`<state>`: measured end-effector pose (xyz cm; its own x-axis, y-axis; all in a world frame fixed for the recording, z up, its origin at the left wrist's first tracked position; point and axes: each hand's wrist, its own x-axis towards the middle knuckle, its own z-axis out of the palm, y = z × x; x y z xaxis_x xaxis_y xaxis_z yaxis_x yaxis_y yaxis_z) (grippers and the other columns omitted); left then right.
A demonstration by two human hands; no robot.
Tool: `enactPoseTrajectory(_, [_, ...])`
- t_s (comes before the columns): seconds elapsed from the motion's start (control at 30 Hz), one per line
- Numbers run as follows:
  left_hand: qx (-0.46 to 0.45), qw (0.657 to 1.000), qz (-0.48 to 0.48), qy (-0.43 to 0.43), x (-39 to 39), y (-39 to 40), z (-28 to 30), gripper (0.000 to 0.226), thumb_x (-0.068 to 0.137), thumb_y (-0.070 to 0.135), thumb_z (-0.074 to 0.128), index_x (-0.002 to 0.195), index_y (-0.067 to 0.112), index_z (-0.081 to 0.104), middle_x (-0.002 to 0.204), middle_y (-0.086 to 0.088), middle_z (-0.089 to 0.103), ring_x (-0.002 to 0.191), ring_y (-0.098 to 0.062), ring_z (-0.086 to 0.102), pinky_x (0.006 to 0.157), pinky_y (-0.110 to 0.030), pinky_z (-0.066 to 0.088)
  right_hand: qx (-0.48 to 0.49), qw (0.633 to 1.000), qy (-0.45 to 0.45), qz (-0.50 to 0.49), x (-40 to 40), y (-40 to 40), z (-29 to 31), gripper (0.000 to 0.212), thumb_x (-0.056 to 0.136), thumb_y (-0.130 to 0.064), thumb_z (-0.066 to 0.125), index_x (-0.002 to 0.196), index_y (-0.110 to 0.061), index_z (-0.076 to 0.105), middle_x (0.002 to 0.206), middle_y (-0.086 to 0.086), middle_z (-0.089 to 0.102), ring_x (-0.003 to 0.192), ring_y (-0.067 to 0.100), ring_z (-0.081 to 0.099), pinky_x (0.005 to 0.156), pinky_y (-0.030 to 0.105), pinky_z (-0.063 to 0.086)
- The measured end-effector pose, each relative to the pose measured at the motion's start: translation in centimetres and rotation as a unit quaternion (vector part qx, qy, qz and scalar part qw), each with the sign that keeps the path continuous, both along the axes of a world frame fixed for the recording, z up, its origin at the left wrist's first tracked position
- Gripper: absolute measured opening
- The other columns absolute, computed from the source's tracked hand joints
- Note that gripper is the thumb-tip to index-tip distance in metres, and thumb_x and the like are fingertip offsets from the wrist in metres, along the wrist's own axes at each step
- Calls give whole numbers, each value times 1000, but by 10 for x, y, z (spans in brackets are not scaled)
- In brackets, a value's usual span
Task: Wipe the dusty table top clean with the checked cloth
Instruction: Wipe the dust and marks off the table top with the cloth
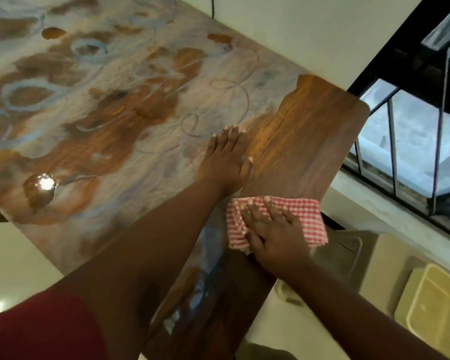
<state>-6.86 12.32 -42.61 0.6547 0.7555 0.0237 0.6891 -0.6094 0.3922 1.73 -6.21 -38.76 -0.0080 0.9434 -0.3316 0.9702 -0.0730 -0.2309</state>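
A wooden table top fills most of the view. Grey-white dust with finger-drawn swirls covers its left and middle; a strip along its right end shows bare brown wood. The red-and-white checked cloth lies bunched at the table's right edge. My right hand presses flat on the cloth with straight, spread fingers. My left hand rests flat on the table just above the cloth, at the border of dusty and bare wood, fingers straight.
A white wall runs along the table's far side. A black-framed window is at the right. Below the table's right edge sit a grey lid-like object and a yellowish plastic container. Pale floor lies at lower left.
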Motion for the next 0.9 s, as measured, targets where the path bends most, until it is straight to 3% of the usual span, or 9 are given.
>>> enactPoseTrajectory(0.13, [9, 1000, -3, -4, -3, -5, 2, 65, 98, 41, 29, 152, 10, 13, 161, -13, 6, 148, -27, -1, 118, -40, -6, 1, 994, 58, 97, -60, -35, 2, 55, 91, -46, 32, 145, -36, 36, 151, -11, 35, 141, 23, 29, 110, 54, 19])
enactPoseTrajectory(0.2, [10, 1000, -19, -1, -6, -7, 3, 66, 100, 44, 30, 153, 11, 10, 161, -12, 3, 148, -26, -4, 118, -39, -7, 0, 990, 32, 137, -67, -63, 5, 54, 89, -48, 36, 142, -39, 41, 145, -16, 43, 133, 18, 43, 102, 49, 35])
enactPoseTrajectory(0.3, [17, 998, -54, 23, -17, -8, 7, 68, 99, 50, 30, 153, 15, 7, 162, -10, 2, 148, -24, -6, 118, -38, -9, 3, 990, 20, 139, -48, -90, 7, 48, 89, -49, 39, 135, -42, 49, 137, -21, 50, 126, 13, 50, 96, 41, 40])
enactPoseTrajectory(0.4, [39, 994, -86, 57, -39, -13, 9, 71, 98, 53, 28, 153, 15, 4, 162, -10, 3, 148, -24, -5, 118, -39, -8, 8, 996, 7, 85, -25, -80, 8, 45, 93, -46, 35, 134, -41, 51, 137, -15, 52, 129, 19, 48, 100, 43, 36])
enactPoseTrajectory(0.53, [46, 986, -116, 111, -70, -19, 10, 73, 98, 56, 23, 153, 13, 2, 162, -10, -1, 148, -22, -7, 117, -37, -10, 30, 999, -10, -21, -43, -33, -3, 51, 100, -48, 22, 150, -40, 18, 158, -11, 18, 146, 19, 10, 112, 43, 10])
enactPoseTrajectory(0.6, [35, 988, -97, 118, -81, -19, 15, 72, 98, 56, 21, 153, 13, 2, 161, -10, -2, 148, -22, -7, 117, -37, -10, 47, 998, -2, -31, -80, -21, -5, 51, 100, -44, 26, 151, -35, 21, 159, -8, 17, 146, 20, 10, 114, 45, 5])
enactPoseTrajectory(0.7, [35, 986, -90, 134, -98, -21, 19, 70, 99, 54, 19, 154, 13, 3, 161, -11, -1, 148, -24, -6, 117, -39, -7, 57, 998, 15, 32, -134, -51, -3, 55, 98, -47, 21, 150, -32, 24, 158, -6, 22, 145, 22, 13, 114, 44, 0])
enactPoseTrajectory(0.8, [40, 980, -111, 159, -120, -22, 20, 67, 100, 51, 20, 154, 14, 4, 161, -11, 1, 148, -25, -4, 118, -39, -5, 53, 997, 18, 56, -151, -107, 4, 53, 94, -49, 28, 143, -33, 42, 148, -10, 40, 140, 19, 29, 112, 41, 10])
enactPoseTrajectory(0.9, [32, 976, -110, 186, -139, -20, 20, 66, 101, 51, 20, 154, 14, 4, 162, -10, 1, 148, -26, -2, 118, -40, -3, 20, 999, 23, 33, -131, -136, -7, 57, 95, -58, 19, 149, -40, 22, 154, -14, 19, 143, 16, 14, 110, 43, 6])
